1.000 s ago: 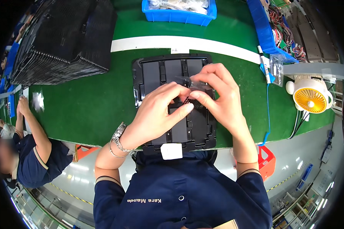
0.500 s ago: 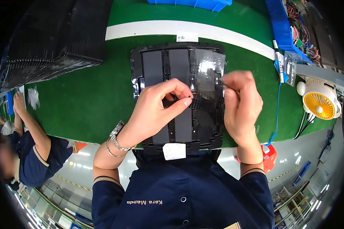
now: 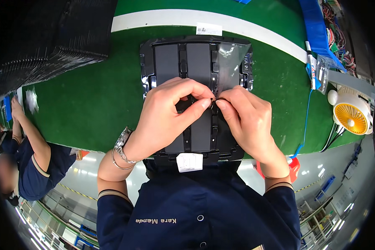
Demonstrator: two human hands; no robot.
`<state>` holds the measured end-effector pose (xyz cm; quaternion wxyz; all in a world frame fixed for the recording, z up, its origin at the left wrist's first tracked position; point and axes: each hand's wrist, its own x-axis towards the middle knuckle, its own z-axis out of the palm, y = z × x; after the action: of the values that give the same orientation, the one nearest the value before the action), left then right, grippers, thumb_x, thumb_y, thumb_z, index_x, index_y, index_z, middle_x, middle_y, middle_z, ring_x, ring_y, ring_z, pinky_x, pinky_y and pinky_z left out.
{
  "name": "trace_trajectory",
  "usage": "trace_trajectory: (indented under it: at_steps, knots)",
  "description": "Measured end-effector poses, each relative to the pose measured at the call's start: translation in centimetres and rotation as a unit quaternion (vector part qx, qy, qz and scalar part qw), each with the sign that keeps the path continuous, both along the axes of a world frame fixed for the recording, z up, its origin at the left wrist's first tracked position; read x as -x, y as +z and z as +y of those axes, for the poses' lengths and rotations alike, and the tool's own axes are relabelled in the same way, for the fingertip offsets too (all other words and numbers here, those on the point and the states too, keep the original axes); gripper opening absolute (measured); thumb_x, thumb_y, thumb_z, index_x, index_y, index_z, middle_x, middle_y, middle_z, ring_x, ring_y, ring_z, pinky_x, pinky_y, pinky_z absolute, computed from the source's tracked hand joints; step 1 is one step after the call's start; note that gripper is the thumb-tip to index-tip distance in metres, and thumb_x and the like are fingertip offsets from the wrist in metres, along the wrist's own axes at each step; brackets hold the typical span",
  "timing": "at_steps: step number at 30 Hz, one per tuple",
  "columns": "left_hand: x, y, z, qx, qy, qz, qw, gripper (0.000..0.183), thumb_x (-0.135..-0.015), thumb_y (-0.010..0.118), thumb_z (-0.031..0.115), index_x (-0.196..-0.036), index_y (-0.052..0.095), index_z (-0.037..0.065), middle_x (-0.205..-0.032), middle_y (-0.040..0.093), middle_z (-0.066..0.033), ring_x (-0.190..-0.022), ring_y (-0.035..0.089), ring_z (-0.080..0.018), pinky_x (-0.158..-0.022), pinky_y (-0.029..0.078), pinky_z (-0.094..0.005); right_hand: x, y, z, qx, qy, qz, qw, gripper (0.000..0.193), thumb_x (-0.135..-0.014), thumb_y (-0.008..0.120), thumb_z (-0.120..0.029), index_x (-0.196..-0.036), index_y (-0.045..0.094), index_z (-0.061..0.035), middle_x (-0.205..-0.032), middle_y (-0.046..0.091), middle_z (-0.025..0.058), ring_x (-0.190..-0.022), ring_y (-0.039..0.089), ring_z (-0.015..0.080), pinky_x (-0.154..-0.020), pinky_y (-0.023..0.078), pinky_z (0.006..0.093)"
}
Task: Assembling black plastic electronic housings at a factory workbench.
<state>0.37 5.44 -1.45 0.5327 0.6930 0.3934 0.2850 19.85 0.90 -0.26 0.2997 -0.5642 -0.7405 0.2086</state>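
Observation:
A black moulded plastic tray (image 3: 148, 66) with long dark rectangular panels lies on the green mat in front of me. A clear plastic film (image 3: 229, 58) covers the tray's right column. My left hand (image 3: 166, 116) and my right hand (image 3: 248, 118) meet over the tray's middle, fingertips pinched together on the lower edge of the film. A metal watch and bracelet sit on my left wrist. A white label (image 3: 189, 161) hangs at the tray's near edge.
A tall stack of black trays (image 3: 50, 37) stands at the far left. A white stripe (image 3: 175, 18) crosses the mat behind the tray. A small white and yellow fan (image 3: 352, 116), a blue bin (image 3: 316, 25) and a marker are at the right. Another person sits at the left.
My right hand moved left from the tray's right side to meet my left hand at the centre. The view shifted so the tray sits closer and more centred.

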Motion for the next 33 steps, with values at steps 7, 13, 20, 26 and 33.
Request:
trace_trajectory:
  at_steps: [7,13,20,26,33]
  knots:
    - [-0.01,0.45,-0.12,-0.019,0.002,0.022,1.000,0.008,-0.087,0.071,0.004,-0.094,0.069,0.000,-0.085,0.067,-0.0053,-0.077,0.062,-0.0129,-0.071,0.051,-0.0269,0.19,-0.18,-0.05,-0.023,0.003,-0.026,0.999,0.016,-0.083,0.075,-0.011,-0.083,0.060,-0.0070,-0.070,0.057,0.0044,-0.054,0.060,0.0221,-0.046,0.044,0.0341]
    - [-0.03,0.27,-0.22,-0.022,0.000,0.017,1.000,0.008,-0.087,0.070,0.003,-0.094,0.069,0.000,-0.085,0.067,-0.0057,-0.078,0.063,-0.0138,-0.073,0.051,-0.0274,0.23,-0.28,-0.08,-0.034,0.010,-0.036,0.999,0.017,-0.081,0.076,-0.010,-0.079,0.059,-0.0074,-0.067,0.054,0.0040,-0.052,0.058,0.0215,-0.044,0.043,0.0340]
    - [0.03,0.06,-0.26,-0.031,-0.016,0.009,0.999,0.008,-0.086,0.070,0.001,-0.093,0.070,0.000,-0.087,0.069,-0.0059,-0.080,0.064,-0.0162,-0.073,0.051,-0.0289,-0.20,0.26,0.12,-0.019,0.030,0.004,0.999,0.015,-0.081,0.073,-0.008,-0.075,0.060,-0.0063,-0.063,0.053,0.0046,-0.050,0.056,0.0215,-0.043,0.042,0.0340]
    - [-0.10,0.13,-0.17,-0.080,-0.028,0.041,0.996,0.012,-0.079,0.073,-0.002,-0.090,0.070,0.002,-0.083,0.070,-0.0066,-0.077,0.065,-0.0206,-0.069,0.051,-0.0312,-0.24,0.22,-0.11,0.057,0.050,0.056,0.996,0.013,-0.083,0.072,-0.009,-0.076,0.061,-0.0043,-0.064,0.057,0.0055,-0.052,0.058,0.0228,-0.045,0.043,0.0346]
    - [-0.14,0.04,-0.18,-0.109,-0.031,0.066,0.991,0.014,-0.075,0.074,-0.002,-0.088,0.069,0.002,-0.082,0.070,-0.0068,-0.074,0.065,-0.0230,-0.066,0.050,-0.0323,-0.11,0.13,-0.10,0.077,0.053,0.048,0.995,0.012,-0.084,0.072,-0.010,-0.078,0.063,-0.0042,-0.066,0.060,0.0059,-0.053,0.060,0.0242,-0.046,0.044,0.0350]
